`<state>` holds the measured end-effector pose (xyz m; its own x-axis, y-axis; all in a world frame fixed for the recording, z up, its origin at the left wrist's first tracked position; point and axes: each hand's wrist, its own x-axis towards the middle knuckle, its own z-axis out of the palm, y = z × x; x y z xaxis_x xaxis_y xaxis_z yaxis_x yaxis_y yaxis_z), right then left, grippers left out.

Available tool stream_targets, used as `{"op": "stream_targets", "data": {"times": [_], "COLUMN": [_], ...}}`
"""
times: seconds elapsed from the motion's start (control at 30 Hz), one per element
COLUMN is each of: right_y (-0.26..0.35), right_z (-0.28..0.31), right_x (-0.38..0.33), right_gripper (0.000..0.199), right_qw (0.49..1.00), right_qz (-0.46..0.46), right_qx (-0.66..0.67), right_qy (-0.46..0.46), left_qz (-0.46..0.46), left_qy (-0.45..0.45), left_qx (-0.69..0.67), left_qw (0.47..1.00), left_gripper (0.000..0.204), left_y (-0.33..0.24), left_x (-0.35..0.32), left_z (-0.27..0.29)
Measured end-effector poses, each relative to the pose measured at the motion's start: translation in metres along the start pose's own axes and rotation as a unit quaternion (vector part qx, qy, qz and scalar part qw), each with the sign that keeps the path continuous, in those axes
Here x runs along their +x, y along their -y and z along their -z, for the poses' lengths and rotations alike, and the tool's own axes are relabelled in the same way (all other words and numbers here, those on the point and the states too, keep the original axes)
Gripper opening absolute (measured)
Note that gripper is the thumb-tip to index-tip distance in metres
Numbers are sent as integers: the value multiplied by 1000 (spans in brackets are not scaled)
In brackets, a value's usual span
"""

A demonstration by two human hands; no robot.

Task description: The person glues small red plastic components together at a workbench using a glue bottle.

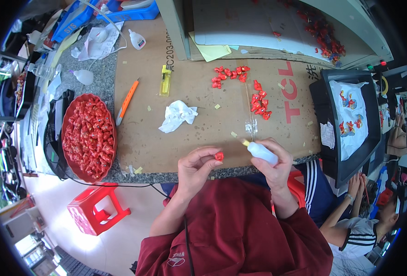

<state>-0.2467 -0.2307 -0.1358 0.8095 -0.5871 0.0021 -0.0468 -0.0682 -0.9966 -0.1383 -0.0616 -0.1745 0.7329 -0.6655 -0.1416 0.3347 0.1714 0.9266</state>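
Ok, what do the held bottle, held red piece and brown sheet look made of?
Held bottle: probably plastic, smooth, from its milky white wall. Held red piece: perhaps glossy plastic or resin, from its bright colour; too small for certainty. Brown sheet: apparently cardboard, matte, with print and stains.

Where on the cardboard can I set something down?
Mostly bare: cardboard between the yellow object and the red pieces; also between those pieces and the black tray, barring small scraps. Crowded: the heaped red bowl at left, and the near edge, where the left hand holds a red piece and the right hand a white bottle.
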Motion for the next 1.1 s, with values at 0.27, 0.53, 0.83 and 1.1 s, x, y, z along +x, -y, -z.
{"op": "stream_targets", "data": {"times": [0.27,0.53,0.83,1.1], "right_y": [-9,7,-9,38], "right_z": [-49,-36,-44,-9], "right_x": [52,73,145,37], "right_gripper": [30,27,13,13], "right_qw": [959,981,869,962], "right_qz": [152,43,241,97], "right_qx": [-235,-166,-420,-195], "right_qy": [45,92,101,168], "left_qz": [-10,-4,-1,-45], "left_qy": [-40,-42,-26,12], "left_qx": [2,-22,-45,46], "left_qw": [999,999,999,998], "left_gripper": [22,24,24,25], "left_y": [-2,-1,-3,-7], "left_x": [-10,-10,-8,-7], "left_z": [9,17,9,3]}}
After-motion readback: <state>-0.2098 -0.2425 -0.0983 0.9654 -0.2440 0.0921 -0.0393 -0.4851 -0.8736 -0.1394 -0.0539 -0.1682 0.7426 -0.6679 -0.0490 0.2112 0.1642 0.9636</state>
